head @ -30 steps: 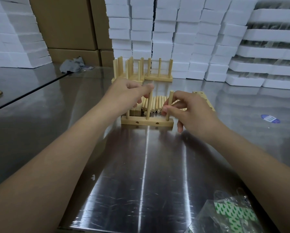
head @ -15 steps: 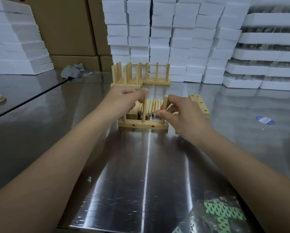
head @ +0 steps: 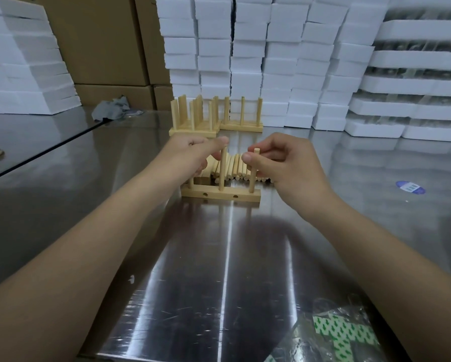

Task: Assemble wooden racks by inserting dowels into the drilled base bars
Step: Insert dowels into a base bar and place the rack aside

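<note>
Biggest thing here is the shiny stainless steel table point(head: 219, 283), which fills most of the view. Behind it there's a wall of stacked white foam blocks point(head: 271, 61) and some brown cardboard boxes point(head: 101, 48) off to the left. Near the back edge of the table sit two finished pale wooden racks point(head: 193, 121), side by side with their pegs pointing up. In the bottom right corner there's a crinkly clear plastic bag point(head: 336, 333) with green-and-white patterned bits inside (can't tell what those are). In the middle of the table, between both forearms, is the pale wooden drilled base bar point(head: 220, 195), lying flat with two holes showing on its near side and three dowels standing upright in it. The left hand point(head: 193, 155) has its fingers curled and its thumb pressed at the top of the middle dowel point(head: 222, 171), pinching it. The right hand point(head: 284, 165) pinches the right-hand dowel point(head: 253, 178) near its top between thumb and forefinger, other fingers tucked in. The left-hand dowel point(head: 191, 182) is mostly hidden behind the left hand. Just behind the bar lies a row of loose pale wooden dowels point(head: 234, 168). Smaller stuff: a crumpled grey rag point(head: 112, 108) at the back left and a blue oval sticker point(head: 410, 187) on the table off to the right.
</note>
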Available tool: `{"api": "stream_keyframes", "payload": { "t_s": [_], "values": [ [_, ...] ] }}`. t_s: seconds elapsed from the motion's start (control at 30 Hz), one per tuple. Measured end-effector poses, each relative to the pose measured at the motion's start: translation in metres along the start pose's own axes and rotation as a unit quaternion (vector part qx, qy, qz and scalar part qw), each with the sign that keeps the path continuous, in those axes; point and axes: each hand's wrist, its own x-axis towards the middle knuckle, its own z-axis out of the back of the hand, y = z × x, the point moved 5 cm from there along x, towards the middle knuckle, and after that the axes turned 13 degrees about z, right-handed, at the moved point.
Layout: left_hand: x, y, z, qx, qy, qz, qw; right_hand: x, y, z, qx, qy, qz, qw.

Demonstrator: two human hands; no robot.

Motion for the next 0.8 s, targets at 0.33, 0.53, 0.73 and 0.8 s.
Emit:
{"api": "stream_keyframes", "payload": {
  "t_s": [0.33, 0.53, 0.73, 0.8],
  "values": [
    [0.004, 0.006, -0.005, -0.075, 0.001, 0.022, 0.997, 0.001, 0.008, 0.000, -0.054, -0.012, -0.013, 0.998],
    [0.005, 0.015, -0.008, -0.128, 0.006, 0.046, 0.991, -0.003, 0.018, -0.004, -0.127, -0.042, -0.001, 0.991],
    [0.003, 0.013, -0.012, -0.140, 0.013, 0.039, 0.989, -0.004, 0.022, -0.002, -0.184, -0.065, -0.002, 0.981],
    [0.000, 0.012, -0.015, -0.136, 0.026, 0.034, 0.990, -0.005, 0.021, 0.001, -0.189, -0.071, -0.005, 0.979]
  ]
}}
